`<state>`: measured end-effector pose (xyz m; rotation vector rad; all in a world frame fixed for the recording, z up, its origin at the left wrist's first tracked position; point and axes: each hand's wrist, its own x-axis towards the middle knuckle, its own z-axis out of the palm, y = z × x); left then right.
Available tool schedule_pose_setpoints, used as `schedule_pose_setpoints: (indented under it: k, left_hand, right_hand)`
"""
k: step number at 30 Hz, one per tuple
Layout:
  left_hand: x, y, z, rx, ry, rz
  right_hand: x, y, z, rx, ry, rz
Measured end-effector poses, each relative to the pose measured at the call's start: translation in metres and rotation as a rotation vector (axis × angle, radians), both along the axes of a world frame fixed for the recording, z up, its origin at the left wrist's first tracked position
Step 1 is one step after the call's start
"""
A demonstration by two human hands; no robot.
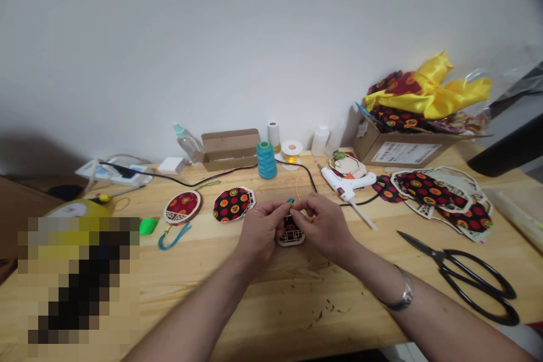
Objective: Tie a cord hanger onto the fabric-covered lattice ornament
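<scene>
My left hand (259,231) and my right hand (326,226) meet at the middle of the wooden table (271,300). Both pinch a small wooden fan-shaped ornament (291,234) covered in dark red patterned fabric. A thin yellow thread (297,181) runs from the top of the ornament back toward a yellow thread spool (292,153). A bit of blue shows at the ornament's top, between my fingertips. My right wrist wears a silver bracelet (402,295).
Two finished fabric ornaments (183,207) (232,203) lie left of my hands. A white glue gun (348,183) and black scissors (470,278) lie to the right. A teal thread cone (266,159), a small open box (227,149) and a fabric-filled carton (403,147) stand behind.
</scene>
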<state>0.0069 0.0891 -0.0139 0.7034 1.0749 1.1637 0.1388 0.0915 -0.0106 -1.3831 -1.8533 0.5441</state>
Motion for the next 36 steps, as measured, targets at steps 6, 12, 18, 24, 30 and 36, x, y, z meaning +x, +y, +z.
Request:
schedule_pose_setpoints:
  k: [6,12,18,24,30,36]
  left_hand:
    - [-0.001,0.001,0.000,-0.017,-0.042,-0.034]
    - [-0.002,0.001,0.000,-0.045,-0.076,-0.069]
    - [-0.001,0.001,-0.001,-0.052,-0.095,-0.059]
    - [-0.002,0.002,-0.004,-0.056,-0.108,-0.058]
    - [-0.002,0.002,-0.004,-0.059,-0.112,-0.068]
    - [-0.003,0.001,-0.004,-0.067,-0.108,-0.082]
  right_hand:
    - [0.003,0.004,-0.001,0.002,0.034,0.013]
    - [0.006,0.006,0.000,-0.016,0.081,0.060]
    - [0.007,0.007,0.000,-0.016,0.086,0.095]
    - [0.009,0.009,-0.001,-0.019,0.094,0.141]
    - [0.011,0.010,-0.001,-0.005,0.100,0.169]
    - [0.013,0.010,-0.001,0.000,0.116,0.184]
